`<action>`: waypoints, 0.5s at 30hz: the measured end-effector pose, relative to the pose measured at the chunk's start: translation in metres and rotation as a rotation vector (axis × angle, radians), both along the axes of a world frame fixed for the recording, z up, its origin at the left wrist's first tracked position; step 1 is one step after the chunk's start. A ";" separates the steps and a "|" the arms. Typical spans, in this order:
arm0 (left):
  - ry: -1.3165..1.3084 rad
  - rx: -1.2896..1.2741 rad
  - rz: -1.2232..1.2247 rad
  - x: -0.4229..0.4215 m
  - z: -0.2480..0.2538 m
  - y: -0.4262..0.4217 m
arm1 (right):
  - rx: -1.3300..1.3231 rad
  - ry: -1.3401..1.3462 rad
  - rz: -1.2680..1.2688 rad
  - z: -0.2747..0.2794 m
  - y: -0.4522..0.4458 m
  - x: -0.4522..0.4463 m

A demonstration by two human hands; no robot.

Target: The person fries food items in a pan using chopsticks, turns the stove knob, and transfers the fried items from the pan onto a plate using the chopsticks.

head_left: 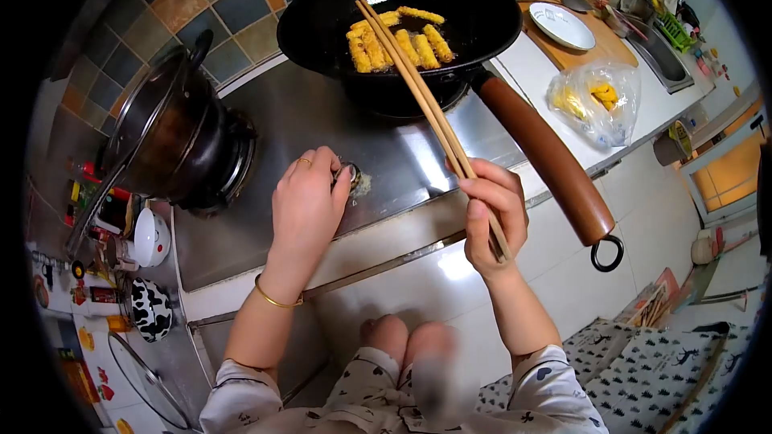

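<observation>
My right hand [497, 217] is closed around a pair of long wooden chopsticks [425, 96], which slant up to the left over the wok. Their tips are above the several golden fried sticks [373, 50] lying in the black wok [318, 36], some of them side by side. The wok sits on the stove with its brown wooden handle [551, 161] pointing toward me at the right. At the front of the steel stove top, my left hand [307, 201] has its fingers curled on the stove knob [351, 174], partly hiding it.
A dark pot [165, 141] stands on the left burner. To the right are a white plate [561, 26] on a wooden board [607, 40], a clear plastic bag [599, 104] with yellow pieces, and a sink [661, 52]. Bowls [151, 237] and a glass lid [145, 378] are at the left.
</observation>
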State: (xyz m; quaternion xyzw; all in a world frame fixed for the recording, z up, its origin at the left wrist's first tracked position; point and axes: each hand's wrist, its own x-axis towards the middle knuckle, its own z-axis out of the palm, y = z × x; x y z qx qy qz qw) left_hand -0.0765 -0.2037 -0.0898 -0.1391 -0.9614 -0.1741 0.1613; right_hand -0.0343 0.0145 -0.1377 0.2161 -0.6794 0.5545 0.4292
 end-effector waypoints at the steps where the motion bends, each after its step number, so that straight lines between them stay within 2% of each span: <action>1: 0.039 -0.013 -0.005 -0.003 -0.001 0.002 | 0.012 0.013 0.001 -0.003 0.002 -0.001; 6: 0.006 0.011 0.006 -0.006 -0.003 0.004 | 0.057 0.093 -0.030 -0.017 0.006 -0.006; 10: 0.105 0.044 -0.042 -0.002 -0.002 -0.006 | 0.064 0.126 -0.112 -0.024 0.000 -0.007; 12: 0.157 0.033 -0.056 0.000 -0.005 -0.004 | -0.024 0.127 -0.006 -0.027 0.000 -0.009; 15: 0.181 0.013 -0.051 0.005 -0.008 -0.005 | -0.007 0.137 -0.029 -0.031 0.003 -0.011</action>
